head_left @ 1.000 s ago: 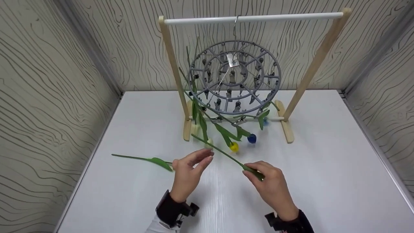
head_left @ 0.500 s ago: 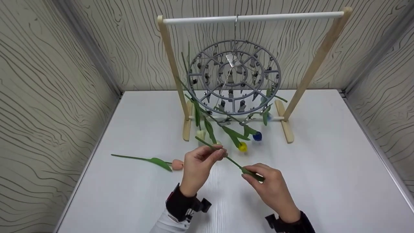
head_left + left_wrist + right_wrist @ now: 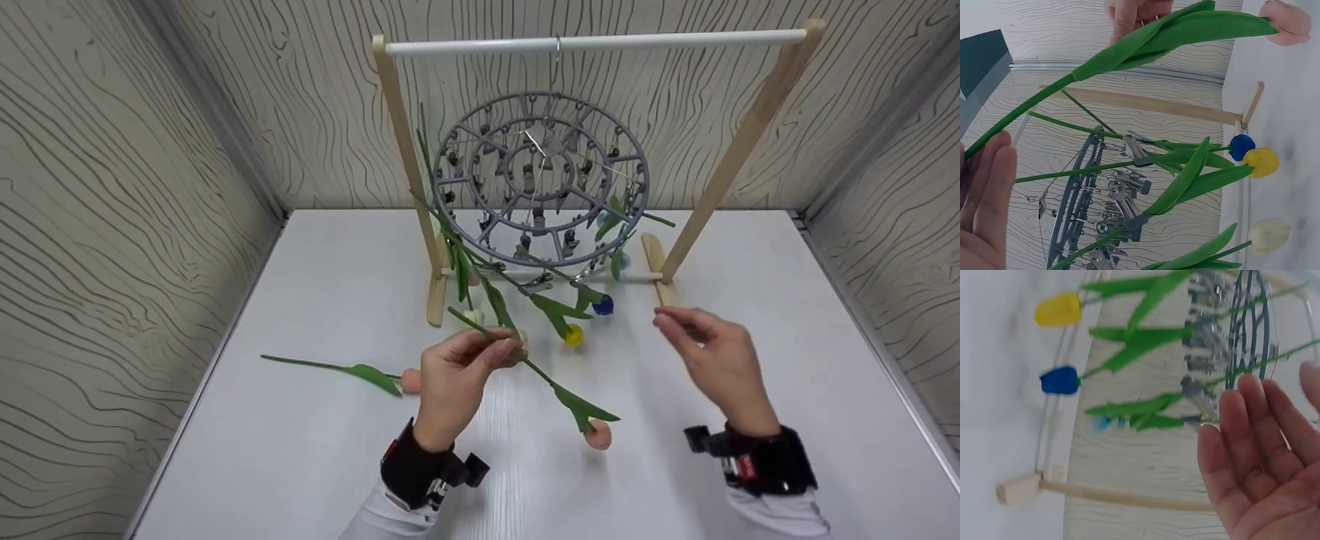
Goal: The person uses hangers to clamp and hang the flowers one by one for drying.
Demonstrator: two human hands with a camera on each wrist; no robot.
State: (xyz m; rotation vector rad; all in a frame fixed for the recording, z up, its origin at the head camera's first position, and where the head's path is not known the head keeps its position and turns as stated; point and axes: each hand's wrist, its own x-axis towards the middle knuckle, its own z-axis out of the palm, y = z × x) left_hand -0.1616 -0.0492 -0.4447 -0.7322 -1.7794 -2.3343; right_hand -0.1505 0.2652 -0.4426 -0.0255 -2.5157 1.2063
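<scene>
My left hand (image 3: 457, 382) pinches the green stem of a pink tulip (image 3: 598, 435), whose bloom points down and to the right. In the left wrist view its long leaves (image 3: 1185, 39) cross the top. My right hand (image 3: 724, 367) is off to the right, holding nothing; the right wrist view shows its fingers fairly straight. Behind the hands hangs a round grey clip hanger (image 3: 454, 180) with metal clips. Several tulips hang bloom-down from it, among them a yellow tulip (image 3: 574, 334), a blue tulip (image 3: 603, 304) and white ones, partly hidden by my left hand.
Another pink tulip (image 3: 371, 379) lies on the white table (image 3: 247, 450), left of my left hand. The hanger hooks over the white bar (image 3: 660, 39) of a wooden rack, whose right post (image 3: 742, 150) and feet stand behind the hands. Patterned walls enclose the table.
My left hand moved right and took hold of the stem. My right hand let go of the tulip and moved up and right. The hanger turned slightly, its flowers shifting right.
</scene>
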